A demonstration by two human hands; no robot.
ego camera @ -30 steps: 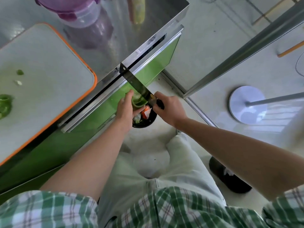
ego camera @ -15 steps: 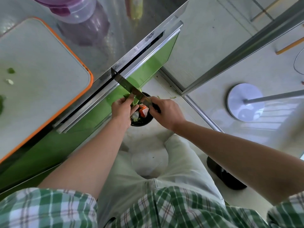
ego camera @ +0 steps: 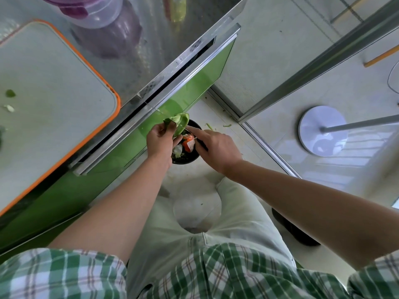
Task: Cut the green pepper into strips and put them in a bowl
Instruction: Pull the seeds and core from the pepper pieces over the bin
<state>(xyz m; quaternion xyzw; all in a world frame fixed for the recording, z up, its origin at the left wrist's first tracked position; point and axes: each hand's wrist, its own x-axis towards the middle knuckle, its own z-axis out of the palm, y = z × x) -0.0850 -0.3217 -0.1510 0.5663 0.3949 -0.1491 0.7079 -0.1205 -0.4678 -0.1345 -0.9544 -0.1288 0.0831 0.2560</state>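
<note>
My left hand (ego camera: 160, 140) holds a hollowed piece of green pepper (ego camera: 180, 124) over a black bin (ego camera: 186, 159) on the floor. My right hand (ego camera: 216, 147) grips the dark handle of a knife (ego camera: 172, 119), whose blade shows edge-on as a thin line across the pepper. Scraps, white and orange, lie in the bin. Up on the counter, the white cutting board with an orange rim (ego camera: 54, 87) carries small pepper bits (ego camera: 9, 93) at its left edge.
A purple-lidded plastic jar (ego camera: 97, 11) stands on the steel counter (ego camera: 151, 50) behind the board. Green cabinet fronts (ego camera: 190, 89) drop below the counter edge. A few green scraps (ego camera: 226, 125) lie on the floor. A round white stand base (ego camera: 321, 130) sits to the right.
The knife blade turned from flat to edge-on across the pepper. Both hands shifted slightly over the bin, and the pepper piece now shows more clearly above my left fingers.
</note>
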